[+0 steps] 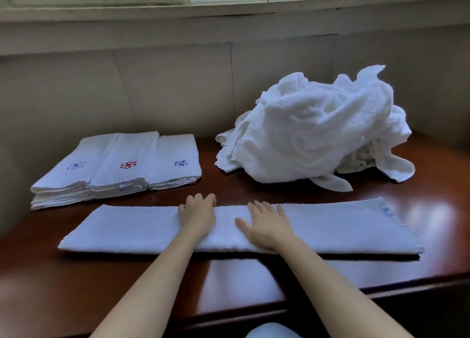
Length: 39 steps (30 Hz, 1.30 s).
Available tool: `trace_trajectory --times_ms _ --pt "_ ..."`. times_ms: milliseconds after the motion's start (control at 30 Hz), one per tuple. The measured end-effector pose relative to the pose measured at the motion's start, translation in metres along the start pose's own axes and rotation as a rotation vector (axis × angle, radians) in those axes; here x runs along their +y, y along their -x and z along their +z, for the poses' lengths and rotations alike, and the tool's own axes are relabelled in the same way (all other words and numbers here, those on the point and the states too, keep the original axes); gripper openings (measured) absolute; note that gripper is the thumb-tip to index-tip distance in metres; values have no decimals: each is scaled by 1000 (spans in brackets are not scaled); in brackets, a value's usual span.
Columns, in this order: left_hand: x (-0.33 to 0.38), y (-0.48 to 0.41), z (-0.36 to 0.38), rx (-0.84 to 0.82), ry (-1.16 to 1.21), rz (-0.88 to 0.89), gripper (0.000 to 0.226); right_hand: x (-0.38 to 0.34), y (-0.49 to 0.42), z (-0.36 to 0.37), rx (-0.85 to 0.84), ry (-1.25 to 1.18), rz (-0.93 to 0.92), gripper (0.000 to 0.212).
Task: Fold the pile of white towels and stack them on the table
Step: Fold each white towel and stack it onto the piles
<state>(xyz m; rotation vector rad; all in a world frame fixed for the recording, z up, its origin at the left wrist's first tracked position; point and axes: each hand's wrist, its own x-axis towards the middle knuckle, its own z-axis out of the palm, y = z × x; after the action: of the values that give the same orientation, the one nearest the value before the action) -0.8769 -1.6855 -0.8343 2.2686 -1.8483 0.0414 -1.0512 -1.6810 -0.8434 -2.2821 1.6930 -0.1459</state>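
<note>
My left hand (197, 217) curls its fingers over the far edge of the long white folded towel (343, 226). My right hand (265, 226) lies flat on it, just beside. I think I am mid-fold. Next, I should fold the ends in. The folded white towel stacks (117, 165) sit far left and the messy white towel pile (312, 134) far right, on the shiny dark red wooden table (76, 287).

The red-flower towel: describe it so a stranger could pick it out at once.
Start at the dark wooden table. At its back left, three stacks of folded white towels lie side by side. Take the middle stack's top towel: its embroidered flower is red, while both neighbours' are blue.
</note>
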Motion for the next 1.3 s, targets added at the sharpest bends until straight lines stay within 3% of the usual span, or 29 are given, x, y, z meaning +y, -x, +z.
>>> trace_trajectory --times_ms 133,233,333,400,467,567,600,667,700,767,833,900,933,1000,1067,1133,1300 --pt "-3 8 -2 218 54 -58 17 -25 -5 -10 31 126 130 43" --pt "-24 21 -9 327 182 -170 23 -59 -5 -7 68 244 161 47" --pt "-67 37 -24 572 505 -619 46 -78 -1 20 219 55 -47 35" --pt "-108 47 -36 682 784 -982 61 -79 -3 29 196 14 -111 41" --pt "-145 51 -46 632 1074 -1249 61 -77 -7 30 142 20 -94 55" --pt "-168 44 -66 426 1566 -1283 22 -79 -11 33 149 -1 -77 62" --pt "-162 45 -75 360 1629 -1299 12 -80 -10 33 152 -4 -76 61" --pt "-150 41 -79 223 1618 -1223 18 -79 -7 33 154 -13 -79 58" --pt "-143 40 -78 293 1543 -1095 32 -78 -6 31 171 -40 -94 54" --pt "-114 44 -82 408 1289 -668 46 -78 -4 23 215 -229 -93 46" --pt "-75 58 -94 191 1056 -184 43 -76 4 3 147 -807 19 52" --pt "-40 68 -102 -209 795 195 42 -61 11 -19 -213 -1681 97 71" --pt "-26 73 -104 -365 656 306 43 -49 13 -30 -335 -1909 159 80" --pt "-8 77 -101 -429 484 393 44 -28 22 -43 -279 -1791 194 63" --pt "1 76 -100 -308 462 365 41 -10 31 -50 -66 -1424 276 29" --pt "6 74 -102 -217 492 312 38 10 36 -64 95 -1215 283 9" --pt "28 61 -85 -219 455 235 45 84 51 -140 302 -979 261 14"
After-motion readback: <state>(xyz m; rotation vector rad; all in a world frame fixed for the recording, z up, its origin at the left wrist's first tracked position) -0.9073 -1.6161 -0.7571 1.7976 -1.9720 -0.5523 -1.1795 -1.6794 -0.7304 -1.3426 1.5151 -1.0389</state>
